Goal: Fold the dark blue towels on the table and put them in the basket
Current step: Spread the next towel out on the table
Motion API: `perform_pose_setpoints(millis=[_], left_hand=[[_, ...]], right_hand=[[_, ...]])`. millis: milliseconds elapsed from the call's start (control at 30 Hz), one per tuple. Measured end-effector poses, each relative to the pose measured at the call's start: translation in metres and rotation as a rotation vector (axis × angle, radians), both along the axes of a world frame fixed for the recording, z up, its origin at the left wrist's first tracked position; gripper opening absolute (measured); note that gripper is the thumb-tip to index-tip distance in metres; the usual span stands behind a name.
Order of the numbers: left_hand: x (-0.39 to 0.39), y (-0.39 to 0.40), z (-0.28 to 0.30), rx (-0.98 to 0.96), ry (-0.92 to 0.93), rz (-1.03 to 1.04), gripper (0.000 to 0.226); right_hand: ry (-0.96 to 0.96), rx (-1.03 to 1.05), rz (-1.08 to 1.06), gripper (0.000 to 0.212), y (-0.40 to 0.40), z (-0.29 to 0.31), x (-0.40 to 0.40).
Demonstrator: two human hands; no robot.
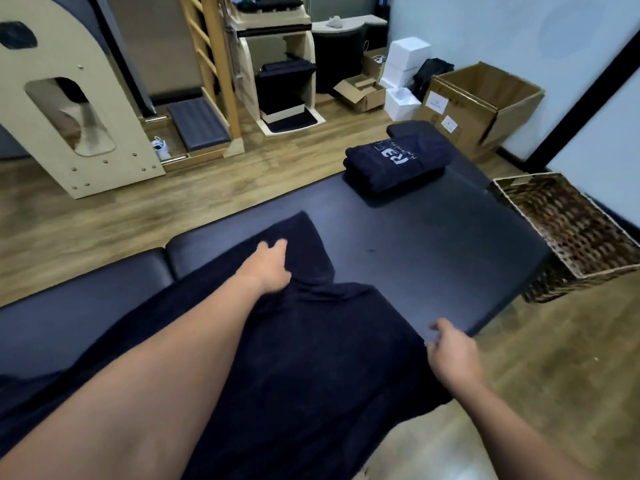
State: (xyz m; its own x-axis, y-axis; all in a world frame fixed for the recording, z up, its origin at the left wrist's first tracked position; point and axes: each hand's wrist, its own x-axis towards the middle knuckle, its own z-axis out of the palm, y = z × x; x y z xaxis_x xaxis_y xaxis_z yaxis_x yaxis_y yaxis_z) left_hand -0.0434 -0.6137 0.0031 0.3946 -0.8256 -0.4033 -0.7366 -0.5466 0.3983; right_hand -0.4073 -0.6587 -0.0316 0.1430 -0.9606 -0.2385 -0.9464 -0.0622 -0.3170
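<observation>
While the left hand (272, 263) lay on the towel (304, 341), fingers fairly straight and slightly apart, pressing its far part toward the table's (433, 244) far edge, the right hand (450, 351) pinched the towel's right corner at the near edge, fingers curled on the cloth. 1 folded stack (394, 168) sat by the far right corner. Off the right edge stood the basket (568, 233), on the floor.
</observation>
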Motion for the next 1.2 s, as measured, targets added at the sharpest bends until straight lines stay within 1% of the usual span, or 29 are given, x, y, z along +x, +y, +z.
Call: perform_pose_setpoints(millis=[33,67,100,133,167,233,267,300,333,400,433,467,533,600,667,800,900,967,1033,1100,1133,1167,1200], left_hand=[[-0.001,0.013,-0.009,0.065,-0.051,0.005,0.053],[-0.004,0.025,-0.017,0.118,-0.050,0.030,0.043],[-0.014,0.031,-0.026,0.177,-0.029,0.078,0.039],[-0.024,0.035,-0.032,0.237,-0.015,0.123,0.043],[-0.032,0.040,-0.039,0.285,-0.015,0.151,0.052],[-0.039,0.051,-0.051,0.325,-0.041,0.188,0.068],[-0.041,0.055,-0.057,0.319,-0.051,0.208,0.068],[-0.042,0.056,-0.064,0.303,-0.055,0.230,0.063],[-0.041,0.056,-0.068,0.276,-0.049,0.252,0.053],[-0.036,0.051,-0.073,0.209,-0.059,0.279,0.023],[-0.032,0.046,-0.075,0.180,-0.082,0.287,0.011],[-0.028,0.040,-0.076,0.163,-0.105,0.291,0.004],[-0.021,0.024,-0.078,0.127,-0.116,0.314,0.006],[-0.015,0.004,-0.080,0.059,-0.070,0.373,0.009],[-0.008,-0.022,-0.082,-0.028,-0.015,0.391,0.011],[-0.003,-0.079,-0.074,-0.146,0.098,0.368,0.015],[-0.009,-0.115,-0.071,-0.192,0.170,0.387,0.012],[-0.012,-0.136,-0.073,-0.198,0.186,0.382,0.016],[-0.012,-0.154,-0.074,-0.144,0.141,0.334,0.025],[-0.011,-0.167,-0.069,-0.066,0.012,0.292,0.039],[-0.010,-0.174,-0.066,-0.056,-0.068,0.298,0.040],[-0.008,-0.183,-0.063,-0.068,-0.135,0.315,0.034],[-0.005,-0.190,-0.061,-0.066,-0.161,0.334,0.029]], right_hand=[[0.024,0.047,0.066,0.025,0.008,-0.008,0.009],[0.046,0.096,0.110,0.029,0.015,-0.016,0.017],[0.069,0.143,0.158,0.035,0.019,-0.022,0.018],[0.110,0.180,0.205,0.042,0.020,-0.025,0.016],[0.164,0.195,0.246,0.047,0.020,-0.029,0.015],[0.230,0.211,0.309,0.047,0.021,-0.032,0.020],[0.222,0.216,0.336,0.047,0.022,-0.033,0.023],[0.203,0.220,0.359,0.047,0.021,-0.034,0.025],[0.181,0.227,0.371,0.049,0.017,-0.036,0.027],[0.148,0.235,0.390,0.051,0.006,-0.037,0.032],[0.146,0.225,0.408,0.052,-0.002,-0.035,0.037],[0.148,0.208,0.418,0.051,-0.010,-0.033,0.041],[0.177,0.191,0.435,0.048,-0.028,-0.026,0.049],[0.216,0.174,0.445,0.045,-0.045,-0.019,0.055],[0.245,0.160,0.440,0.046,-0.065,-0.013,0.058],[0.280,0.094,0.335,0.048,-0.105,-0.009,0.049],[0.266,0.023,0.246,0.049,-0.133,-0.009,0.038],[0.249,-0.011,0.210,0.048,-0.152,-0.012,0.033],[0.261,-0.001,0.204,0.042,-0.169,-0.016,0.033],[0.301,0.012,0.245,0.031,-0.182,-0.020,0.035],[0.314,0.014,0.276,0.028,-0.188,-0.023,0.035],[0.315,0.017,0.297,0.029,-0.193,-0.027,0.035],[0.300,0.032,0.304,0.031,-0.197,-0.030,0.036]])
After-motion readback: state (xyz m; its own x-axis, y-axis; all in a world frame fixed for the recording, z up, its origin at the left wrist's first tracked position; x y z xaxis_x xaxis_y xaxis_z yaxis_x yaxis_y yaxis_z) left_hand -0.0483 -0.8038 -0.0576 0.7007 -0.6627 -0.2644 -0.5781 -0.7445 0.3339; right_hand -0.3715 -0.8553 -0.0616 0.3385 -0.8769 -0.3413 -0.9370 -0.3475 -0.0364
